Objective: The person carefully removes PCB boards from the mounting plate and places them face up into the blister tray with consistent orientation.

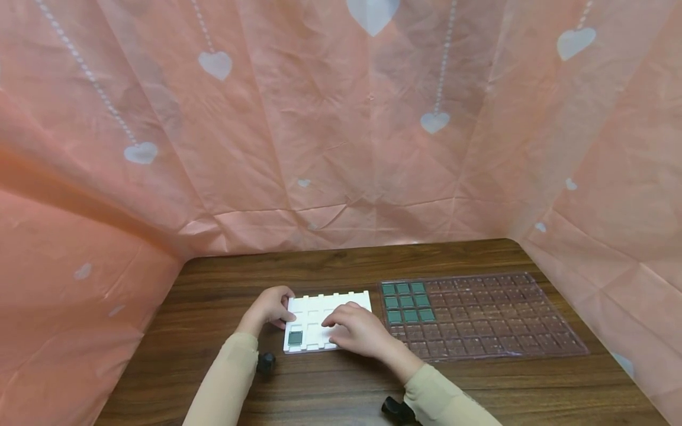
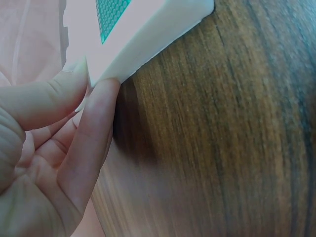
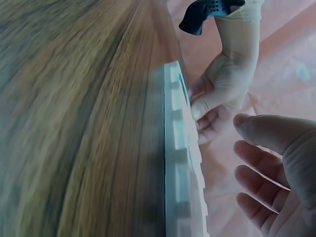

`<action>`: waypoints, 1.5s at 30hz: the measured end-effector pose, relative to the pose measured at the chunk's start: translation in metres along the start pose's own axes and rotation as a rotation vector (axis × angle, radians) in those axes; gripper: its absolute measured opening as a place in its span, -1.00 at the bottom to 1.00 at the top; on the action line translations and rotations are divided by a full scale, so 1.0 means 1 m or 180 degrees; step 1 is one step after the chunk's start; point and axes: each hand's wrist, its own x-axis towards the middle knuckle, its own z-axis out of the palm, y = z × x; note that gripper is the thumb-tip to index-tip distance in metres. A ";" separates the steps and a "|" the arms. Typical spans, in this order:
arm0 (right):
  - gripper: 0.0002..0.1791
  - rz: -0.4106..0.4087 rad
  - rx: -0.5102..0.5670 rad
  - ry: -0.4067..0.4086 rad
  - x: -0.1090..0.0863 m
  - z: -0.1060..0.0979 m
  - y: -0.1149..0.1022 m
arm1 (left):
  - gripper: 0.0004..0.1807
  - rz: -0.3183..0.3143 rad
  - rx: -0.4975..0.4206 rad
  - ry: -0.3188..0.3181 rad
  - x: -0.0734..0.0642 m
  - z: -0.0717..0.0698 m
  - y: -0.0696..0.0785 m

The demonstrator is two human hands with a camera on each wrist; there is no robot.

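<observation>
A white tray (image 1: 300,306) with shallow square recesses lies on the table. One dark green square chip (image 1: 295,338) sits in its near-left recess. My left hand (image 1: 272,307) grips the tray's left edge; in the left wrist view thumb and finger pinch the white rim (image 2: 143,44) beside the green chip (image 2: 109,17). Above the tray's right half hovers my right hand (image 1: 359,332), its fingers loosely bent. In the right wrist view the right hand (image 3: 291,182) is apart from the tray (image 3: 180,173), with nothing between thumb and fingers.
Right of the white tray lies a clear plastic tray (image 1: 479,316) divided into many small cells. Several green square chips (image 1: 407,302) fill its far-left cells. The wooden table (image 1: 240,272) is backed by a pink curtain (image 1: 341,148). Black devices (image 1: 266,362) sit at both wrists.
</observation>
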 end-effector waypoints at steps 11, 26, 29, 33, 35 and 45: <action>-0.67 0.0078 -0.0210 -0.0183 0.019 0.012 -0.013 | -0.48 0.0044 0.0005 -0.0003 0.000 -0.001 0.000; -0.66 0.0283 -0.0584 -0.0320 0.042 0.035 -0.029 | -0.51 0.0052 -0.0049 0.0002 0.000 0.000 -0.002; -0.65 0.0300 -0.0662 -0.0354 0.045 0.039 -0.031 | -0.51 0.0039 -0.0051 -0.0009 0.001 0.000 -0.002; -0.63 0.0322 -0.0748 -0.0397 0.048 0.044 -0.032 | -0.49 0.0061 -0.0068 -0.0027 0.001 -0.001 -0.002; -0.62 0.0335 -0.0808 -0.0426 0.048 0.046 -0.034 | -0.49 0.0074 -0.0076 -0.0030 0.001 -0.001 -0.002; -0.61 0.0372 -0.1050 -0.0527 0.052 0.054 -0.039 | -0.51 0.0104 -0.0077 -0.0022 0.001 0.000 -0.002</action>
